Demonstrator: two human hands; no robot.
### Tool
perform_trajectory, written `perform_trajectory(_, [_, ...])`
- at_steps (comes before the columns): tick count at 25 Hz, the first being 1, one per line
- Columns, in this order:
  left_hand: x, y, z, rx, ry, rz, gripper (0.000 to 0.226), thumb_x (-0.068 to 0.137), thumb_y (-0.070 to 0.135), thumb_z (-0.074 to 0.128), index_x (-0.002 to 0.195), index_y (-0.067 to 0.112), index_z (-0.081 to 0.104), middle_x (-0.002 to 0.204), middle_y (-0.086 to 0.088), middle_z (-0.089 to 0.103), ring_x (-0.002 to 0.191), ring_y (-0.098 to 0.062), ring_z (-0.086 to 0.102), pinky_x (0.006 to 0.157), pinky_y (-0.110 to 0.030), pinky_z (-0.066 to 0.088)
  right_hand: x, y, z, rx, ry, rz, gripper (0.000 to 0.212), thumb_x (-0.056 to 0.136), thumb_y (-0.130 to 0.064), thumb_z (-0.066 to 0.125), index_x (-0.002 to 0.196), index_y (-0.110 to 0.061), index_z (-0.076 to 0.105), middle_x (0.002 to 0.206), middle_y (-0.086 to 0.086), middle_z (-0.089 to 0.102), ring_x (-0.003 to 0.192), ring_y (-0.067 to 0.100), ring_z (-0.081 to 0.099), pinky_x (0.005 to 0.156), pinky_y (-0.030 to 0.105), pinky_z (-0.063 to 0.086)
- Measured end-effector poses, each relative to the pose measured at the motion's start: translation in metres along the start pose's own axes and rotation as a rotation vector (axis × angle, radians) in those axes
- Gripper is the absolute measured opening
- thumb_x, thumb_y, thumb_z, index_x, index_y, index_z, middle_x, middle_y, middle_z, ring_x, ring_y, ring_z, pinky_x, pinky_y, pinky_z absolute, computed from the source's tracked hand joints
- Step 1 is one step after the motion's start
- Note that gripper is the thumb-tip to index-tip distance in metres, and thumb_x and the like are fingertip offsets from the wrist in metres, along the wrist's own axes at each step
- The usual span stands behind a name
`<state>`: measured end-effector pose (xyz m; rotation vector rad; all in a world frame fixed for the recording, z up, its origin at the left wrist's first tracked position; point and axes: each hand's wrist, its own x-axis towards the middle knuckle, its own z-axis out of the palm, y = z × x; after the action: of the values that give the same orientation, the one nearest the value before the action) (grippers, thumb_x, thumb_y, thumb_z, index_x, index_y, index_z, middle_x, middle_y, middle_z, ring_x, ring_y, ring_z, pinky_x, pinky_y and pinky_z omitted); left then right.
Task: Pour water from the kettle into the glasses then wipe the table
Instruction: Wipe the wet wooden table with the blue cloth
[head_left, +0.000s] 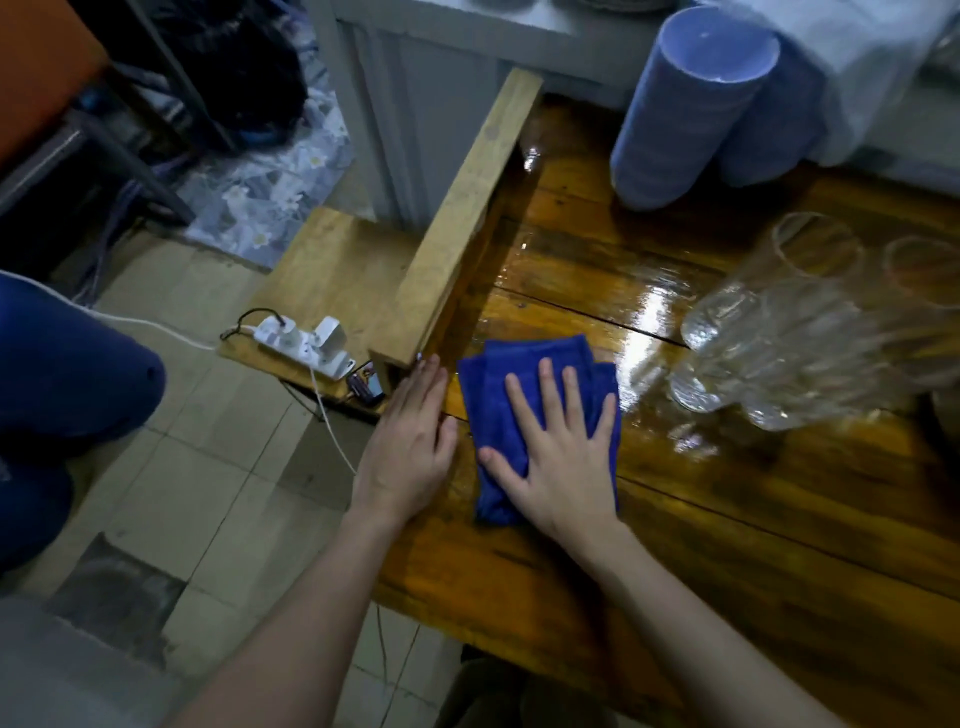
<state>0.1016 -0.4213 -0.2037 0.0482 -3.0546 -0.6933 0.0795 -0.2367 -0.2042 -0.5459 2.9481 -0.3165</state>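
A folded blue cloth (493, 395) lies on the glossy wooden table (727, 519) near its left edge. My right hand (556, 457) presses flat on the cloth with fingers spread. My left hand (410, 441) rests flat at the table's left edge, just left of the cloth, fingers straight. Several clear glasses (779, 332) stand to the right of the cloth. The table surface around them shines wet. No kettle is in view.
Two stacks of blue bowls or plates (691, 104) stand at the back of the table. A wooden beam (462, 223) runs along the table's left side. A white power strip (306, 343) with plugs sits on a low wooden shelf left of it. Tiled floor lies below.
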Motion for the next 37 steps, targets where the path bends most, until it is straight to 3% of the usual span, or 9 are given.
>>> perform_trajectory(8, [-0.004, 0.004, 0.0, 0.006, 0.016, -0.008, 0.057, 0.096, 0.034, 0.034, 0.147, 0.009, 0.032, 0.157, -0.007, 0.028, 0.145, -0.017, 0.021, 0.119, -0.033, 0.017, -0.105, 0.021, -0.006, -0.013, -0.083, -0.026, 0.079, 0.089, -0.075, 0.024, 0.154, -0.036, 0.005, 0.164, 0.001, -0.002, 0.15, 0.023, -0.008, 0.117, 0.06, 0.004])
perform_trajectory(16, [-0.006, 0.003, -0.001, 0.018, 0.012, -0.002, 0.057, 0.097, 0.036, 0.033, 0.148, 0.01, 0.03, 0.157, -0.008, 0.027, 0.146, -0.019, 0.021, 0.119, -0.036, 0.016, -0.125, 0.054, -0.013, -0.014, -0.058, 0.079, 0.083, 0.087, -0.076, 0.028, 0.155, -0.032, 0.009, 0.164, 0.003, 0.001, 0.151, 0.024, -0.005, 0.118, 0.058, 0.005])
perform_trajectory(27, [-0.002, 0.002, 0.001, 0.058, 0.03, 0.021, 0.055, 0.097, 0.027, 0.04, 0.147, 0.005, 0.033, 0.155, -0.012, 0.029, 0.144, -0.021, 0.024, 0.119, -0.031, 0.013, -0.045, 0.044, -0.01, -0.067, -0.041, 0.149, 0.086, 0.086, -0.077, 0.022, 0.155, -0.03, 0.003, 0.164, 0.006, -0.006, 0.15, 0.026, -0.012, 0.118, 0.061, 0.002])
perform_trajectory(37, [0.0, 0.004, -0.001, 0.055, -0.022, -0.007, 0.056, 0.097, 0.028, 0.039, 0.148, 0.006, 0.029, 0.158, -0.009, 0.025, 0.147, -0.016, 0.017, 0.119, -0.038, 0.022, 0.072, 0.03, -0.012, -0.085, -0.034, 0.021, 0.085, 0.086, -0.078, 0.02, 0.155, -0.031, 0.004, 0.164, 0.007, -0.003, 0.15, 0.028, -0.007, 0.117, 0.061, 0.001])
